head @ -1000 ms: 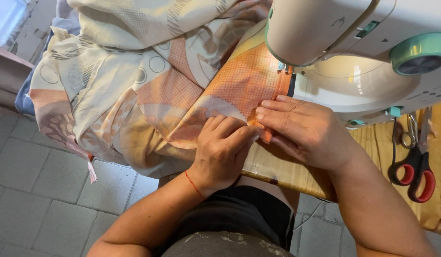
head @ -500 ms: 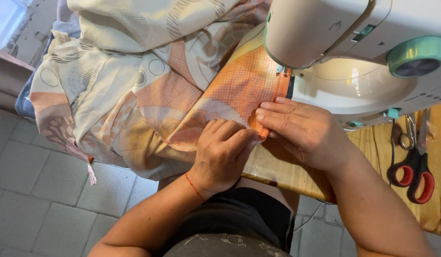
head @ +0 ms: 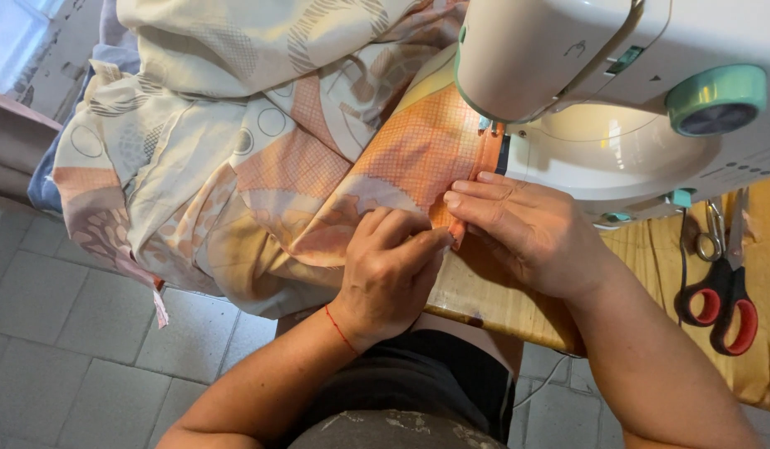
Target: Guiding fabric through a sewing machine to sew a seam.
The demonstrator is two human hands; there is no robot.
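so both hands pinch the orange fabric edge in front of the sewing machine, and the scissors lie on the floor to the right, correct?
Not quite. The scissors lie on the wooden table, not on the floor. The rest holds: in the head view the left hand and right hand pinch the orange fabric edge in front of the sewing machine.

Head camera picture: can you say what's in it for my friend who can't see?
Two hands, the left and the right, pinch the edge of an orange patterned cloth in front of a white sewing machine. The cloth spills off the wooden table to the left. Red-handled scissors lie to the right.
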